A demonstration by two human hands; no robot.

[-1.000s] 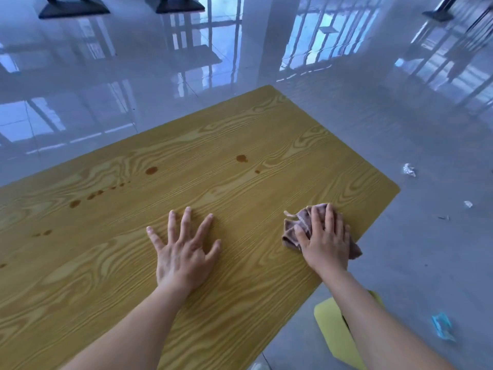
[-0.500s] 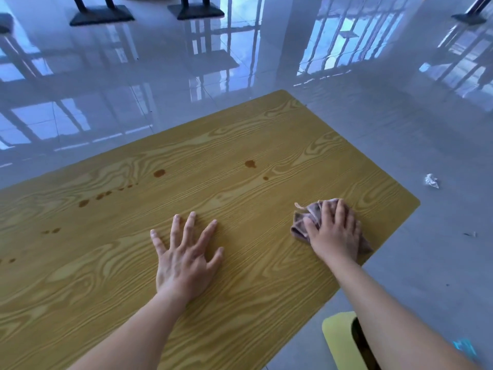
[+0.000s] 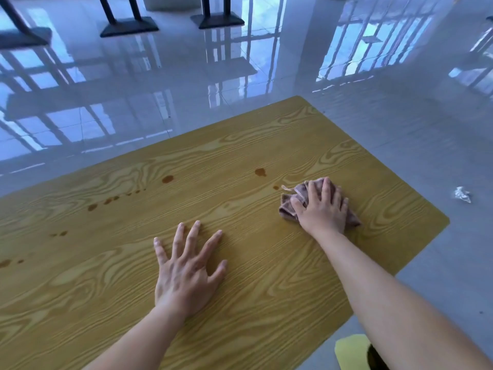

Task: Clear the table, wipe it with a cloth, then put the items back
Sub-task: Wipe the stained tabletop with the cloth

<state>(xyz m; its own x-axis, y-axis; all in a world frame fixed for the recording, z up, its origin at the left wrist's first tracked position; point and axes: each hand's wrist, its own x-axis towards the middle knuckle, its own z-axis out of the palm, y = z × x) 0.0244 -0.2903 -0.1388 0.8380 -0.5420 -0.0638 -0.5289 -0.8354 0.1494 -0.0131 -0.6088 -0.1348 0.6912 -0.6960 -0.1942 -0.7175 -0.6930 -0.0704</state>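
A yellow wood-grain table (image 3: 240, 303) fills the lower view, bare of items. Brown stains dot it: one spot (image 3: 260, 171) just left of the cloth, another (image 3: 167, 178) further left, and a trail of drops (image 3: 112, 200) toward the left edge. My right hand (image 3: 321, 209) presses flat on a crumpled mauve cloth (image 3: 286, 206) near the table's right side. My left hand (image 3: 186, 271) lies palm down on the wood with fingers spread, holding nothing.
Glossy grey floor tiles surround the table. A crumpled white scrap (image 3: 462, 194) lies on the floor to the right. Black table bases (image 3: 129, 26) stand at the far end of the room. A yellow seat (image 3: 352, 351) shows under my right arm.
My right hand has slid the cloth away from me and toward the brown spot. My left hand has stayed flat in place. The camera has tilted up.
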